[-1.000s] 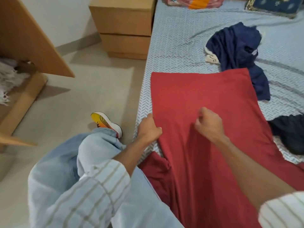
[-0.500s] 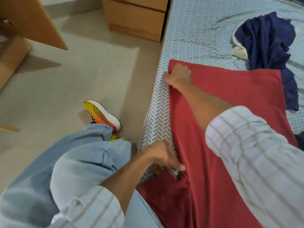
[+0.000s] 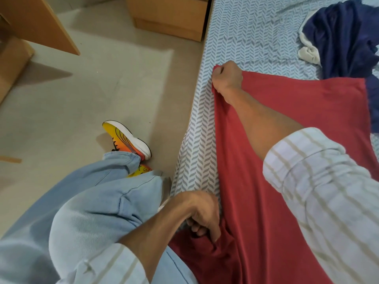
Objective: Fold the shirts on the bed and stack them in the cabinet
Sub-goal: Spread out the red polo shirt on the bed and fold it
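A red shirt (image 3: 297, 111) lies spread flat on the bed (image 3: 242, 33), its near end hanging over the mattress edge. My right hand (image 3: 226, 75) reaches across and grips the shirt's far left corner, fingers curled round the cloth. My left hand (image 3: 202, 214) grips the shirt's left edge low down at the mattress side, where the fabric bunches. A crumpled navy shirt (image 3: 346, 35) with a white piece beside it lies at the far right of the bed. The open cabinet door (image 3: 39, 23) shows at the top left.
A wooden bedside drawer unit (image 3: 170, 15) stands on the floor against the bed's head end. My legs in light blue jeans (image 3: 88, 201) and an orange and yellow shoe (image 3: 127, 140) stand beside the bed on the beige floor (image 3: 82, 89).
My right hand has moved from the shirt's middle up to its far left corner and taken hold. My left hand has dropped down the left edge to the mattress side.
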Demonstrator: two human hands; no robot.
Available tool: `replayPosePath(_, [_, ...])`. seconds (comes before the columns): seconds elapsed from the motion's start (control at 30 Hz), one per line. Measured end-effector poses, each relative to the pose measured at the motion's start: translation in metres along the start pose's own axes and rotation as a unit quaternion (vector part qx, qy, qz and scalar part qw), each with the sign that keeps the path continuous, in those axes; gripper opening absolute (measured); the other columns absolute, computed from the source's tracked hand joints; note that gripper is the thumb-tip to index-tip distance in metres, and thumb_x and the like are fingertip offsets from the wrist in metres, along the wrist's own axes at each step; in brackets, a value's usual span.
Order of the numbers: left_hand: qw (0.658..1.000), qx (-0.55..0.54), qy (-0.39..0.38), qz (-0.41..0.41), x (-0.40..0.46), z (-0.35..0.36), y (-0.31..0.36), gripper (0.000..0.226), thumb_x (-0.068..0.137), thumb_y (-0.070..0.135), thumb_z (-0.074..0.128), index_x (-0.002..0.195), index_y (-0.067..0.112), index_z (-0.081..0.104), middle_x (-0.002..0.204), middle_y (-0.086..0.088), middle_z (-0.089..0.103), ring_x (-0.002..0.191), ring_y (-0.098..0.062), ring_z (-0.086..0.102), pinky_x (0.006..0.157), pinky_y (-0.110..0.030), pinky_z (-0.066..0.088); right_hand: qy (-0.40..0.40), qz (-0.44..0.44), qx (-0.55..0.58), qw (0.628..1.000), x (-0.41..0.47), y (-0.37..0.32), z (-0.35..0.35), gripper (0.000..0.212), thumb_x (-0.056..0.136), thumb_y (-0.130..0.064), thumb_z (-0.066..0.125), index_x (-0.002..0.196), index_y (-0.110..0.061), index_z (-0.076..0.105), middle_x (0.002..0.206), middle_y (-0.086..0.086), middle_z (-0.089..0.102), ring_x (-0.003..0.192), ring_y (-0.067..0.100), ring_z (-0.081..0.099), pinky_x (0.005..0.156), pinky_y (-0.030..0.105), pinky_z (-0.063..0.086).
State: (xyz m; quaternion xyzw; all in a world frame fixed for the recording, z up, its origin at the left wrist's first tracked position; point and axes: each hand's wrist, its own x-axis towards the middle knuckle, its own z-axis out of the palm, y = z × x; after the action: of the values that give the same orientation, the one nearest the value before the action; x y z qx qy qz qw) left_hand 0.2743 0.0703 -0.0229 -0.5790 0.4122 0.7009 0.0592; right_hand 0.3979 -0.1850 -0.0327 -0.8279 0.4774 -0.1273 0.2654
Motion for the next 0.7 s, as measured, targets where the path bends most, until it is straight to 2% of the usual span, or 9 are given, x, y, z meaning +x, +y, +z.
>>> replayPosePath(0.1, [1.000,0.008,-0.006,-0.015,0.000,0.000,0.001,0.033,0.075,0.023,0.072,0.093,-0.005,0.074,0.071,-0.012,0.065,0.058,-0.019,0.053,0.049,-0.022,0.039,0.016,-0.018,0.013,1.000,0.002,0.002,0.002,0.023,0.101,-0.021,0.042,0.079,-0.013,0.045,0.067,-0.007,0.043,0.074,0.015,0.051,0.064,0.027,0.036])
replayPosePath(0.23, [0.999,0.030,-0.015,-0.028,0.001,0.000,0.004,0.019,0.076,0.020,0.069,0.077,0.001,0.072,0.069,-0.012,0.064,0.052,-0.017,0.051,0.048,-0.021,0.038,0.017,-0.042,0.003,0.999,0.006,0.006,0.006,0.018,0.101,-0.020,0.042,0.086,-0.012,0.047,0.068,-0.008,0.042,0.077,0.016,0.052,0.069,0.030,0.042])
replayPosePath(0.3, [0.998,0.042,-0.015,-0.036,0.002,-0.001,0.004,0.022,0.076,0.023,0.071,0.062,0.006,0.066,0.061,-0.008,0.063,0.050,-0.016,0.052,0.050,-0.023,0.039,-0.010,-0.046,-0.034,0.998,0.010,0.004,0.006,0.021,0.098,-0.022,0.045,0.079,-0.013,0.048,0.069,-0.004,0.048,0.077,0.017,0.055,0.070,0.032,0.047])
replayPosePath(0.37, [0.998,0.032,-0.010,-0.045,-0.001,-0.001,0.006,0.034,0.079,0.035,0.074,0.059,0.009,0.065,0.055,-0.007,0.064,0.046,-0.015,0.054,0.051,-0.024,0.042,-0.029,-0.037,-0.060,0.997,0.015,0.000,0.003,0.025,0.094,-0.034,0.052,0.100,-0.010,0.057,0.090,0.002,0.062,0.089,0.021,0.059,0.072,0.031,0.045])
replayPosePath(0.4, [0.999,0.015,0.015,-0.042,-0.002,-0.001,0.006,0.041,0.080,0.044,0.075,0.061,0.008,0.066,0.055,-0.008,0.066,0.045,-0.014,0.057,0.053,-0.025,0.046,-0.030,-0.028,-0.065,0.997,0.017,-0.003,0.001,0.041,0.092,-0.041,0.056,0.115,-0.007,0.054,0.105,0.005,0.065,0.101,0.024,0.060,0.077,0.032,0.045])
replayPosePath(0.47, [0.988,0.000,0.153,-0.020,-0.004,-0.001,0.007,0.056,0.075,0.064,0.073,0.060,0.010,0.065,0.054,-0.005,0.068,0.046,-0.013,0.062,0.061,-0.027,0.056,-0.019,-0.014,-0.080,0.996,0.021,-0.004,-0.003,0.059,0.090,-0.049,0.061,0.129,-0.007,0.048,0.125,0.010,0.061,0.119,0.029,0.056,0.089,0.037,0.047])
replayPosePath(0.53, [0.949,-0.023,0.314,0.017,-0.005,-0.002,0.007,0.064,0.071,0.073,0.068,0.051,0.013,0.060,0.046,0.001,0.062,0.044,-0.010,0.061,0.066,-0.029,0.058,-0.020,0.003,-0.112,0.993,0.025,-0.004,-0.004,0.052,0.088,-0.046,0.064,0.124,-0.011,0.054,0.126,0.009,0.061,0.121,0.029,0.056,0.091,0.039,0.049])
replayPosePath(0.6, [0.932,-0.076,0.352,0.041,-0.001,-0.004,0.007,0.057,0.076,0.063,0.069,0.050,0.013,0.061,0.044,0.001,0.063,0.041,-0.007,0.061,0.067,-0.029,0.059,-0.028,0.017,-0.120,0.992,0.029,-0.005,-0.005,0.031,0.087,-0.036,0.062,0.110,-0.015,0.059,0.120,0.008,0.064,0.115,0.029,0.060,0.087,0.039,0.053])
replayPosePath(0.7, [0.937,-0.097,0.333,0.041,0.003,-0.005,0.006,0.030,0.079,0.023,0.067,0.055,0.007,0.066,0.048,-0.002,0.066,0.044,-0.011,0.065,0.063,-0.028,0.061,-0.028,0.028,-0.090,0.995,0.037,-0.012,-0.008,0.017,0.086,-0.023,0.058,0.102,-0.015,0.057,0.113,0.007,0.065,0.107,0.026,0.062,0.085,0.040,0.057])
